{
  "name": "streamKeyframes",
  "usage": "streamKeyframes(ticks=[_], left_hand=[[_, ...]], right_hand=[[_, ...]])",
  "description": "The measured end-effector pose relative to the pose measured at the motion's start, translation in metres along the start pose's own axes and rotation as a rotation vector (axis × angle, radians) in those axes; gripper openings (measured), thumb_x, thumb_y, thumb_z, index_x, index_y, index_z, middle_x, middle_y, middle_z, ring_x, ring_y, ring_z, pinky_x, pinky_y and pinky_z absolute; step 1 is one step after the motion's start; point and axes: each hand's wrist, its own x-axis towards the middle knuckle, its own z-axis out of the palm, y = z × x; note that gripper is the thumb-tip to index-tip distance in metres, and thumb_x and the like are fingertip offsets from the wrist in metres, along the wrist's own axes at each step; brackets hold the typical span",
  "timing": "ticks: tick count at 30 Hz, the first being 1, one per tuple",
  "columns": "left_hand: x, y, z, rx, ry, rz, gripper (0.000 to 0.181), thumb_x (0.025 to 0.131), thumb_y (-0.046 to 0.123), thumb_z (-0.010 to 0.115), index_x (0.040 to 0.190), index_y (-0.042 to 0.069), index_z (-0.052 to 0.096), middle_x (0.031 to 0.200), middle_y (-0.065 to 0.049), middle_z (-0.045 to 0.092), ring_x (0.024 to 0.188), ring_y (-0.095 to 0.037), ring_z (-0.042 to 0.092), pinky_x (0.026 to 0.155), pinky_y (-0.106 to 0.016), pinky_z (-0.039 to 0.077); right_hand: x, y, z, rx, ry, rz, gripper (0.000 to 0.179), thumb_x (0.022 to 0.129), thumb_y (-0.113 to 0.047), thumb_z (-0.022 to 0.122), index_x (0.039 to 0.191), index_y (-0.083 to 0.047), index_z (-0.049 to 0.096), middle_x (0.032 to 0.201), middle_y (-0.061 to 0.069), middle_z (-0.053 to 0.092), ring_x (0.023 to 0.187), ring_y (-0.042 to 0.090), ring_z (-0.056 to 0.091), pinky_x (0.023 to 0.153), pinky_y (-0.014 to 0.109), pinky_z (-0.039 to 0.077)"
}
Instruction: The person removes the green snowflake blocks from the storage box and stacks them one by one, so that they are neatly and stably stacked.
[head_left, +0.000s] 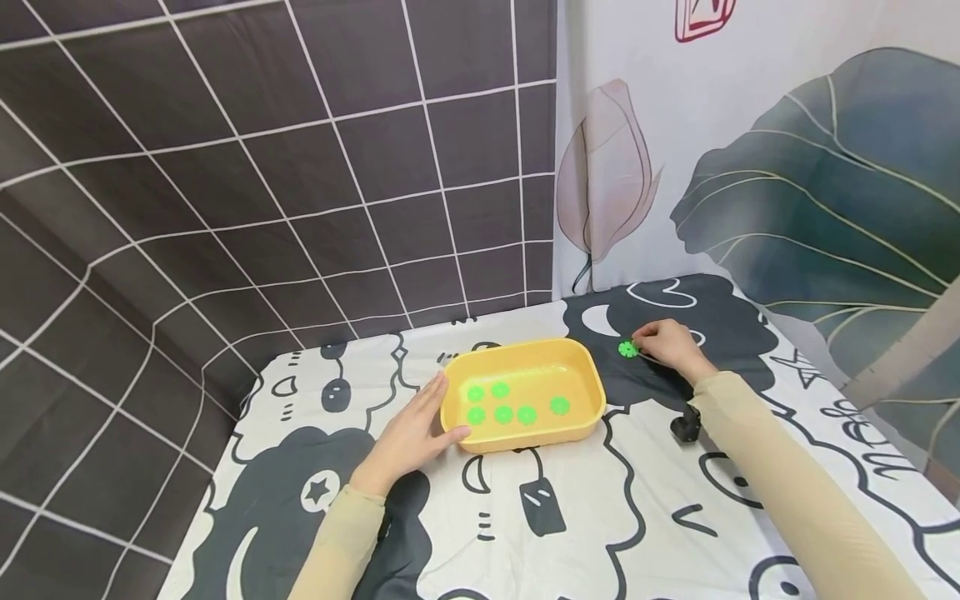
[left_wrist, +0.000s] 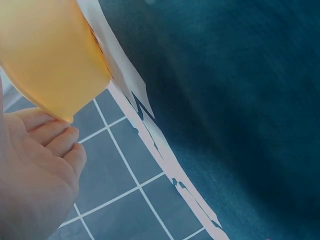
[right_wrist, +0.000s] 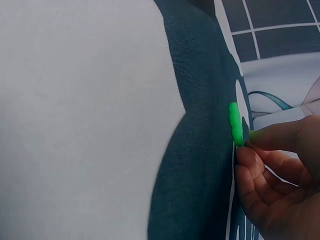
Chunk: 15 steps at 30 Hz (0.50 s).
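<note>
A yellow plastic basin stands on the patterned cloth, with several green notched discs lying flat on its floor. My left hand holds the basin's left end, thumb over the near rim and fingers along the outer side. In the left wrist view, its fingertips touch the basin's rim; the thumb is out of sight. Right of the basin, my right hand pinches another green disc between thumb and fingertips. That disc appears edge-on in the right wrist view. A thin pale line runs below it; I cannot tell whether it is a string.
Black-and-white cartoon cloth covers the surface around the basin. A dark gridded sheet rises behind and to the left. A flower-printed curtain hangs at the back right. Something small and black sits under my right wrist.
</note>
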Motion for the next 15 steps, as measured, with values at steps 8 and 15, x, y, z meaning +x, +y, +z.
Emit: streamKeyframes(ticks=[8, 15], left_hand=[[-0.0007, -0.001, 0.0008, 0.003, 0.0, -0.008, 0.097, 0.092, 0.068, 0.058, 0.158, 0.005, 0.026, 0.166, -0.006, 0.02, 0.151, -0.031, 0.025, 0.12, -0.046, 0.025], [-0.0001, 0.0004, -0.0003, 0.003, 0.003, 0.008, 0.097, 0.092, 0.067, 0.058, 0.158, 0.004, 0.027, 0.165, -0.008, 0.021, 0.15, -0.032, 0.026, 0.12, -0.047, 0.026]], right_hand=[[0.0013, 0.0003, -0.0065, 0.028, -0.023, -0.005, 0.032, 0.098, -0.015, 0.061, 0.115, 0.01, 0.069, 0.099, 0.019, 0.073, 0.084, 0.025, 0.07, 0.073, 0.032, 0.054], [0.0033, -0.0016, -0.0101, 0.04, -0.053, -0.012, 0.033, 0.098, -0.016, 0.062, 0.116, 0.011, 0.068, 0.098, 0.019, 0.074, 0.081, 0.02, 0.07, 0.073, 0.032, 0.057]])
